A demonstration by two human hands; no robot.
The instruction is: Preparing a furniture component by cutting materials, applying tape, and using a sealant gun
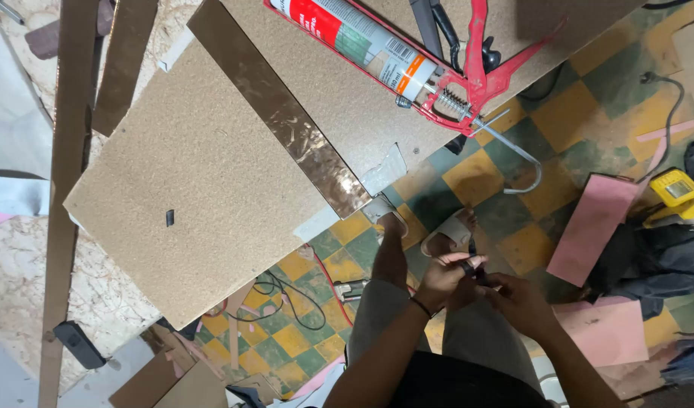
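My left hand (pixel 445 278) and my right hand (pixel 522 299) are close together in front of me, below the board's edge. Both pinch a small black object (pixel 474 266), held between their fingertips; what it is I cannot tell. A dark band sits on my left wrist. Below the hands I see my legs and sandalled feet (pixel 451 230) on the chequered floor. A caulking gun (pixel 407 57) with a red frame and a white-and-red cartridge lies on the particle board (pixel 211 196) up above, apart from both hands.
A shiny brown laminate strip (pixel 283 113) lies diagonally on the board. Long brown strips (pixel 67 189) lean at the left. Pink sheets (pixel 592 227) and a yellow power tool (pixel 678 193) lie on the floor at the right. Black cables (pixel 286 298) trail over the tiles.
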